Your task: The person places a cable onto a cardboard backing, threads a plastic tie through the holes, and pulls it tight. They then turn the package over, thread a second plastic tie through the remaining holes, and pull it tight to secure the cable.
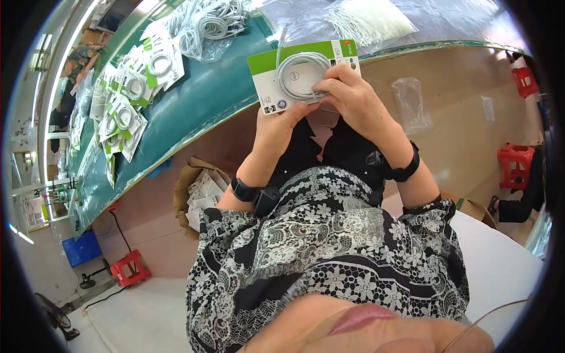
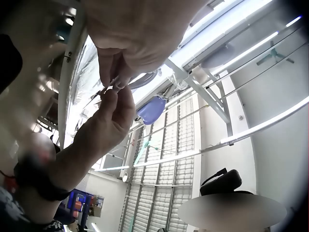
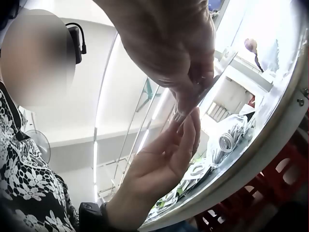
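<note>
In the head view a green-and-white packaging card [image 1: 263, 76] with small printed text is held up at the table's front edge. A coiled white cable [image 1: 283, 77] lies against its face. My left hand [image 1: 276, 128] grips the card by its lower edge, thumb on the front. My right hand [image 1: 358, 101] is at the card's lower right, with thumb and fingertips pinching at the coil's edge. Both wrist views show the fingertips of the two hands close together; in the right wrist view the card is seen nearly edge-on.
On the green table [image 1: 194, 115], several carded cables [image 1: 134, 87] are piled at the left. Beyond them are bagged cable coils [image 1: 213, 26] and a bundle of thin white strips [image 1: 371, 22]. A cardboard box [image 1: 183, 197] of cards stands below, and red stools [image 1: 130, 267] are on the floor.
</note>
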Demonstrator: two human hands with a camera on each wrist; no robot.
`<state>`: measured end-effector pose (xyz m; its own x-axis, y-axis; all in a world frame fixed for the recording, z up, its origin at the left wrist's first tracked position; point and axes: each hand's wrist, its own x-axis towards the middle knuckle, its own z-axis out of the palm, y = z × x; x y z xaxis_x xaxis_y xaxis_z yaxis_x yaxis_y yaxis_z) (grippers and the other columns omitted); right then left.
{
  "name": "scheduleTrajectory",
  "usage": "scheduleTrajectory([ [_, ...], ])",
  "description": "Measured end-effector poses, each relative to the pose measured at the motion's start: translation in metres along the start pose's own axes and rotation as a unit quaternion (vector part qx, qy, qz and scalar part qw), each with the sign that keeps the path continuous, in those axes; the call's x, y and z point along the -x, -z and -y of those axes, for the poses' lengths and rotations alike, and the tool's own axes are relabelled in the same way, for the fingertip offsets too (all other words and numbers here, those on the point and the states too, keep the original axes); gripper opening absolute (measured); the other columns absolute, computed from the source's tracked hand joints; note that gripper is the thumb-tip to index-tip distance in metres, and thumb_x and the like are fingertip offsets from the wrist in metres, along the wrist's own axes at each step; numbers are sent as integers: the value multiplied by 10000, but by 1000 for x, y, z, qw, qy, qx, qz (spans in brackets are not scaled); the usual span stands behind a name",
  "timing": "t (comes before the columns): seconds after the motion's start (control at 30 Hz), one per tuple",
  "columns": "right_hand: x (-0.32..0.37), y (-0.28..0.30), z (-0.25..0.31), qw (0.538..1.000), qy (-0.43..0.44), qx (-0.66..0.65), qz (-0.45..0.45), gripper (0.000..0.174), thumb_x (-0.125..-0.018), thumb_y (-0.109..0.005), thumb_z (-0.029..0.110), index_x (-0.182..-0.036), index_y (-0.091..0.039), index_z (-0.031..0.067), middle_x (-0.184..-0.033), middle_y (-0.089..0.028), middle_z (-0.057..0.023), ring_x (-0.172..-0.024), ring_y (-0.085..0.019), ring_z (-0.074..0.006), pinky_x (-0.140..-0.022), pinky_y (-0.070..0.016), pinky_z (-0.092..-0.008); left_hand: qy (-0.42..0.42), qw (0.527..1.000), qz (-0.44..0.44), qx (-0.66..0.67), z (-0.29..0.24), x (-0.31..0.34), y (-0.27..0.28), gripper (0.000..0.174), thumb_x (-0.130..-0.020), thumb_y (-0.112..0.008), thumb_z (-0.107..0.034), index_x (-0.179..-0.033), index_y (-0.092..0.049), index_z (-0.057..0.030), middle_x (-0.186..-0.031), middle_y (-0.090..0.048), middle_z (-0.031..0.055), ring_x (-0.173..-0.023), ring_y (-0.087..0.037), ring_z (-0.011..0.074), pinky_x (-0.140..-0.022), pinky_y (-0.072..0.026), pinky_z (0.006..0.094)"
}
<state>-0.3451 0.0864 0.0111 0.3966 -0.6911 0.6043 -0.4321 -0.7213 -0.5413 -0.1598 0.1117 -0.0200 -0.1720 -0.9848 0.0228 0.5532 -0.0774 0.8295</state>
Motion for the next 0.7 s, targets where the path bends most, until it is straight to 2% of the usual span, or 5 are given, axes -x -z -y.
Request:
scheduleTrajectory([
  [0.07, -1, 2, 0, 1000, 5, -6, 15, 283, -702, -688, -59, -960, -654, 54, -933, -563, -61, -799, -584, -239, -677, -493, -320, -8, 1000, -10, -11, 0, 2, -2, 324, -904, -545, 38, -1224, -487, 45, -1147, -600, 145, -1027, -627, 263, -881, -559, 387],
  [0.33, -3, 3, 1, 992, 114, 41, -23, 238, -719, -608, -56, -929, -640, 53, -865, -573, -76, -798, -580, -263, -684, -491, -356, -20, 999, -39, 27, 3, 0, -8, 247, -907, -558, 18, -1152, -549, 46, -1085, -629, 129, -957, -652, 228, -851, -571, 354],
  [0.57, -6, 6, 4, 983, 147, 91, 61, 191, -744, -575, 26, -931, -603, 48, -899, -566, -80, -878, -566, -273, -749, -483, -374, 5, 997, -35, 68, 8, 3, -4, 232, -916, -553, 1, -1144, -559, 39, -1083, -632, 121, -943, -655, 214, -833, -575, 340],
  [0.7, -3, 4, 1, 978, 153, 115, 81, 193, -762, -569, 36, -953, -595, 51, -909, -561, -78, -901, -556, -273, -771, -482, -371, 23, 996, -27, 83, 9, 5, -2, 229, -921, -551, -11, -1145, -562, 38, -1083, -631, 122, -943, -655, 212, -826, -577, 338],
])
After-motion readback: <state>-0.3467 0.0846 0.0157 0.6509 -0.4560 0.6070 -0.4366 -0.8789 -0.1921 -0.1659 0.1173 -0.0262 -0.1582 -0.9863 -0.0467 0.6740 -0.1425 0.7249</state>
